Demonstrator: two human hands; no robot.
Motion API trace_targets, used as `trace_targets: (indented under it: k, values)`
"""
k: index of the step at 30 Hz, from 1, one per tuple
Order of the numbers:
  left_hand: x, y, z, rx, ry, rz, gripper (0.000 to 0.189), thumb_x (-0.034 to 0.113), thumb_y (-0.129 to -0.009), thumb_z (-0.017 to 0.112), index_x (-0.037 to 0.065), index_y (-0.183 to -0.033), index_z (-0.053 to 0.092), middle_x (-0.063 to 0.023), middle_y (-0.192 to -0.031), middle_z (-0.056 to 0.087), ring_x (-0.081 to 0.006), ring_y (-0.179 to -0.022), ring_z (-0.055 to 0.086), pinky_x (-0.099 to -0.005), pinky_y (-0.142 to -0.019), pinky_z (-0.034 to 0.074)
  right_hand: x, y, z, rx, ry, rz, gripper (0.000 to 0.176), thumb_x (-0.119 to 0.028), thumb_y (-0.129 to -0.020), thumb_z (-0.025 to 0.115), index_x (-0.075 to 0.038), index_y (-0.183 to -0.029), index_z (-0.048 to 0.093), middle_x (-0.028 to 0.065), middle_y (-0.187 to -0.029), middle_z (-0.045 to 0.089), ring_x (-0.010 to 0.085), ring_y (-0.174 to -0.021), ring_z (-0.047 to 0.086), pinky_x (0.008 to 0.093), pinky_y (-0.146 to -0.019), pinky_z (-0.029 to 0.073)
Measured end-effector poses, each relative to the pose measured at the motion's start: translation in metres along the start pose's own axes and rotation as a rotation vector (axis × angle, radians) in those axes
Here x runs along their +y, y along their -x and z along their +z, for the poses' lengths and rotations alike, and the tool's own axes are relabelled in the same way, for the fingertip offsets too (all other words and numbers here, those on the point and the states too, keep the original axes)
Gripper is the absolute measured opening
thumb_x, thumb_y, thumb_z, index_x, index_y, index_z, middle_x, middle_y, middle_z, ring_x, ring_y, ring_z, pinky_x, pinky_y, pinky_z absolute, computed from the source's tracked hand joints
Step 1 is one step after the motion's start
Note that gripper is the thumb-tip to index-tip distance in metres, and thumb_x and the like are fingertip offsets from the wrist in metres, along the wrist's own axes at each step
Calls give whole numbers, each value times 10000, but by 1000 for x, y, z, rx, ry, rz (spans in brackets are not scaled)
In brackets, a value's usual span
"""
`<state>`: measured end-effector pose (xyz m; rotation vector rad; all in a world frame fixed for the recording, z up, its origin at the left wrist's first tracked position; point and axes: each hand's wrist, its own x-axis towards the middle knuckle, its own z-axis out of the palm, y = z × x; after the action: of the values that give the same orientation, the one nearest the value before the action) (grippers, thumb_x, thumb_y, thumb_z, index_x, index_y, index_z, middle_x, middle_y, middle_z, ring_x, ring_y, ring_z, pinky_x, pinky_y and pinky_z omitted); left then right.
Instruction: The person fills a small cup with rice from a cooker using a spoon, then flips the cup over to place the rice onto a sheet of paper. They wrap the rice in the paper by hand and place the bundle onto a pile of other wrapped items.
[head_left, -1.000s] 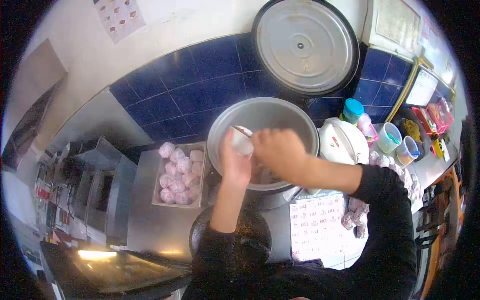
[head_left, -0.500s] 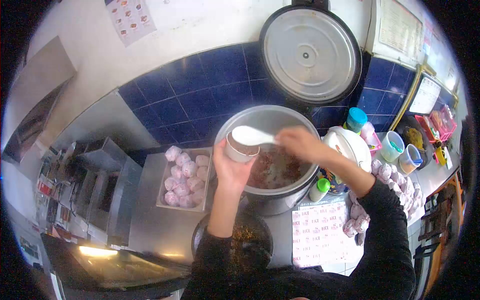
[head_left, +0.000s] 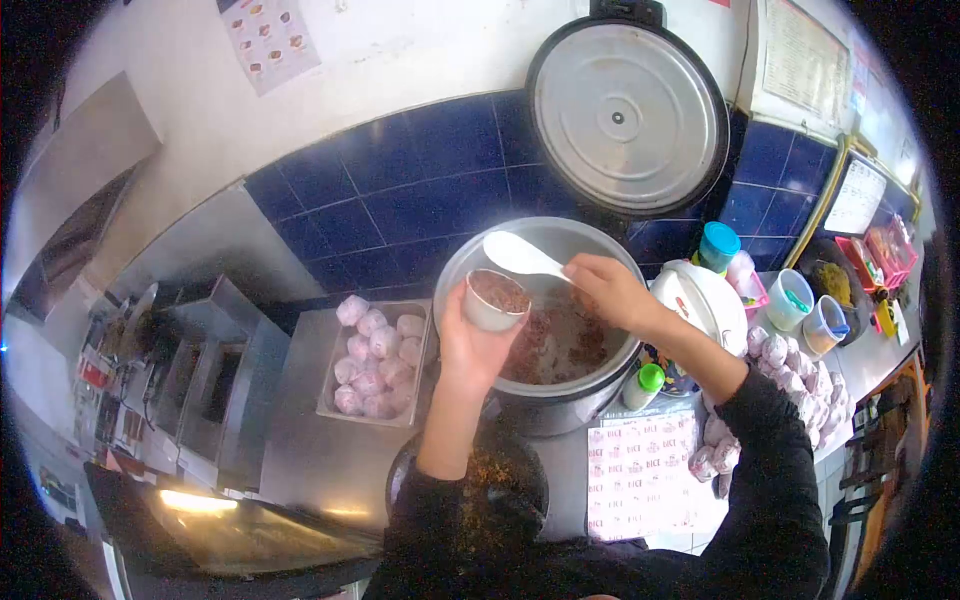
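Left hand [head_left: 468, 345]: fingers [head_left: 446, 305] curled shut round a small cup [head_left: 496, 299], filled to the rim with brown rice, held over the left rim of the large rice cooker pot [head_left: 480, 262]; right hand [head_left: 610, 290]: fingers closed on the handle of a white rice paddle [head_left: 518, 255], blade raised just above the cup; pot stands at the back edge of the worktop [head_left: 310, 445], lid [head_left: 628, 115] upright behind it; tray of pink wrapped portions [head_left: 375, 360] just left of the pot; green-capped bottle [head_left: 645, 385] at its right.
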<state>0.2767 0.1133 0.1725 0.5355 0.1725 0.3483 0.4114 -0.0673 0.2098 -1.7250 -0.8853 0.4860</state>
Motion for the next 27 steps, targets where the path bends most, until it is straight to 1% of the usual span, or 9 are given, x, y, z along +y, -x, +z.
trace_targets:
  k: [4,5,9,12,16,18,20,22,27]
  values:
    - [-1,-14,-12,-57,-39,77,459,442,-1038,455,163,-1399,513,-87,-1429,545,-267,-1309,521,-536,-1106,403,16,20,11,-133,90,-23,316,-300,-1050,514,-19,-965,632,89,-714,586,195,-677,585,369,-651,471]
    - [0,-11,-6,-58,-117,102,453,442,-1039,456,180,-1406,503,-77,-1445,531,-262,-1324,507,-535,-1119,383,17,24,9,-29,277,-148,314,-296,-1042,523,-5,-987,630,166,-804,657,301,-758,656,420,-720,500]
    - [-3,-9,-8,-16,-39,99,456,441,-1040,459,184,-1415,491,-68,-1449,524,-257,-1347,485,-529,-1124,381,14,26,-11,140,418,-227,289,-286,-1028,535,-16,-1023,639,224,-903,677,402,-865,674,470,-796,505]
    - [-6,-8,-1,37,-48,90,460,440,-1041,458,174,-1415,488,-73,-1450,521,-262,-1352,482,-536,-1126,381,-5,34,-9,33,224,-44,278,-279,-1028,533,-25,-1033,644,238,-929,677,431,-893,666,476,-804,506]
    - [-7,-14,-7,-29,-70,100,456,440,-1044,456,163,-1404,493,-77,-1444,526,-264,-1354,482,-540,-1122,388,20,41,2,7,255,-133,272,-268,-1029,528,-23,-1031,646,233,-895,669,418,-854,663,463,-789,508]
    - [-8,-13,-9,-12,-42,106,459,451,-1044,452,153,-1389,504,-79,-1428,536,-264,-1336,497,-541,-1108,405,19,39,-9,157,383,-134,269,-261,-1029,523,-24,-1036,648,218,-877,659,384,-834,652,430,-797,509]
    - [-5,-11,-10,11,-19,89,452,456,-1039,454,147,-1360,525,-79,-1386,567,-262,-1294,525,-534,-1078,433,14,36,-14,154,355,-40,268,-260,-1025,524,-25,-1043,651,226,-918,675,395,-875,661,434,-814,512]
    - [-5,-12,-10,-14,-14,63,446,468,-1031,458,141,-1319,554,-72,-1343,594,-253,-1253,545,-525,-1031,467,28,33,-18,81,274,-219,269,-257,-1019,530,-17,-1041,650,228,-946,684,417,-884,658,442,-805,515]
    - [1,-13,-14,-21,-43,38,480,501,-1029,436,121,-1291,567,-106,-1244,645,-302,-1107,623,-432,-860,556,38,28,-21,211,439,-154,289,-261,-1018,535,7,-1024,644,170,-841,663,322,-769,649,410,-758,511]
